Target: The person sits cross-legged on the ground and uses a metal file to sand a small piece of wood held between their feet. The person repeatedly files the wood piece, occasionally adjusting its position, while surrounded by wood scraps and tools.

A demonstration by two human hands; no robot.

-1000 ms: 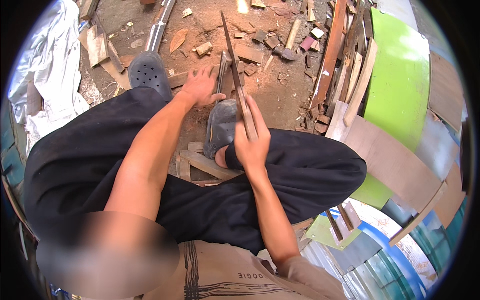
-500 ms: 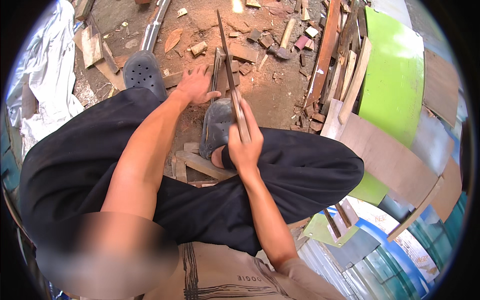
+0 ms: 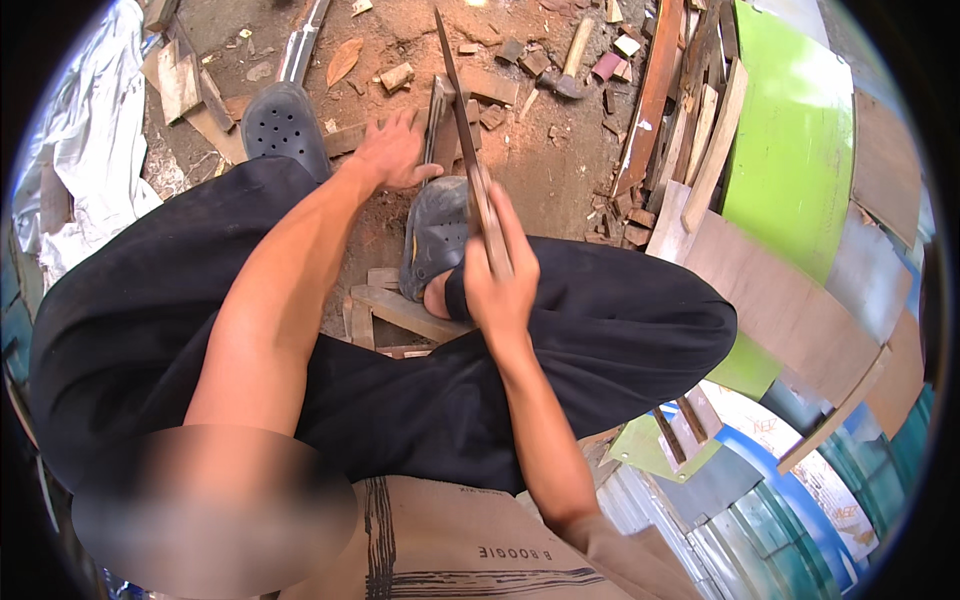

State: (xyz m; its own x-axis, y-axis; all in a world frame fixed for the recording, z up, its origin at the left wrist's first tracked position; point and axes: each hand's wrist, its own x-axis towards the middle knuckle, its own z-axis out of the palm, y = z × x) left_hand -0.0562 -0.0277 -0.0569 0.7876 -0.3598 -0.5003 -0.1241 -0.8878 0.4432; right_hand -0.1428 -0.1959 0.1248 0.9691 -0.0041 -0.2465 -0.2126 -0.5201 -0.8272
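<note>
My right hand (image 3: 503, 285) is closed around the handle of a handsaw (image 3: 463, 130), whose thin blade points away from me, edge-on. Beneath my left hand (image 3: 394, 150) lies a piece of wood (image 3: 347, 138); its fingers are spread and stretched out, with the thumb toward an upright dark board (image 3: 434, 118). The saw blade stands just right of that board and crosses in front of it, so I cannot tell whether they touch. My grey clog (image 3: 437, 228) is close to the board's near end.
A hammer (image 3: 572, 65) lies among several wood offcuts on the dirt ground. Long planks (image 3: 648, 95) and a green sheet (image 3: 790, 130) run along the right. White cloth (image 3: 90, 150) is bunched at the left. A small wooden frame (image 3: 405, 318) sits below my foot.
My right hand and the saw handle have shifted slightly toward me and right. My left hand stays on the wood. The whole view has shifted a little.
</note>
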